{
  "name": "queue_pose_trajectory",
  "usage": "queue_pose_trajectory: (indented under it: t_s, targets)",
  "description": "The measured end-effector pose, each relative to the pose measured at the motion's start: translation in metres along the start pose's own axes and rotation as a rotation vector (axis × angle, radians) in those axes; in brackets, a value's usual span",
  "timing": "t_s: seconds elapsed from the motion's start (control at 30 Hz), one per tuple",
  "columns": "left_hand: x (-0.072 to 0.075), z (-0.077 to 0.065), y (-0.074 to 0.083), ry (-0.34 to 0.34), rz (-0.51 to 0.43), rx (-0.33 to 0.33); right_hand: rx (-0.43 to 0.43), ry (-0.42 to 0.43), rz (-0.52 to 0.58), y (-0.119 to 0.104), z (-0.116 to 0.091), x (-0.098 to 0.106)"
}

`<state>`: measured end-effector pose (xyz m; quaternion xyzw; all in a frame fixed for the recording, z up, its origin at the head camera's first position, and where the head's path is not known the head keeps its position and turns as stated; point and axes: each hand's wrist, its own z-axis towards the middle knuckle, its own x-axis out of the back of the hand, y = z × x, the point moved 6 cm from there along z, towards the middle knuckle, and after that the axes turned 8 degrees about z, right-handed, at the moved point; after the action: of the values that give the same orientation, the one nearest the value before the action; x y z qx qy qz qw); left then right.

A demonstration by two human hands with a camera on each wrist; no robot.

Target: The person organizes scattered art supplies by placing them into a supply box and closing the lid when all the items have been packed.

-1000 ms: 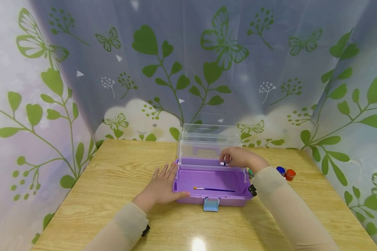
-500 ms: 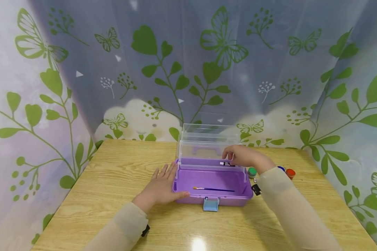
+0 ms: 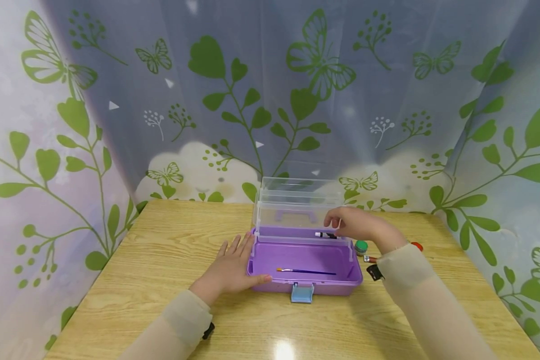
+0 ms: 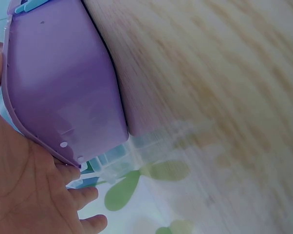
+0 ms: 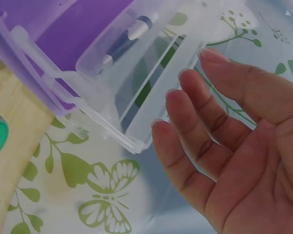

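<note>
A purple storage box (image 3: 270, 288) with a clear lid (image 3: 299, 185) stands open on the table. My left hand (image 3: 227, 272) rests flat along its left rim, thumb over the front corner. Inside the box lies a paintbrush (image 3: 308, 272) with a blue handle and a yellow tip. A small dark tube with white parts (image 3: 321, 234) lies in the raised clear tray (image 5: 88, 56) at the back. Just right of it, my right hand (image 3: 360, 223) hovers with its fingers loosely bent. Nothing sits between those fingers in the right wrist view.
To the right of the box stands a green-lidded paint pot (image 3: 361, 246). Beside it, a red-handled brush (image 3: 370, 259) and a red-lidded pot (image 3: 417, 246) are partly hidden by the right arm. A blue latch (image 3: 302, 294) hangs at the box front.
My right hand has let go of the dark tube in the clear tray and drawn back to the right. The green pot and red-handled brush have come into sight. My left hand stays put.
</note>
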<state>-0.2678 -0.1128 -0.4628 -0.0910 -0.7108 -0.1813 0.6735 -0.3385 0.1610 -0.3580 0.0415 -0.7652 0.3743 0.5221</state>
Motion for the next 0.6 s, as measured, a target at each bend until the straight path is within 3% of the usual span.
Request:
queue_pose_trajectory:
  t_s: [0.23,0.6]
  targets:
    - [-0.004,0.001,-0.002,-0.011,0.015,0.012,-0.001,0.014,0.003,-0.003,-0.012,0.007]
    - [0.003,-0.002,0.002,-0.008,0.009,0.005,0.03,0.053,0.011,-0.005,-0.033,0.016]
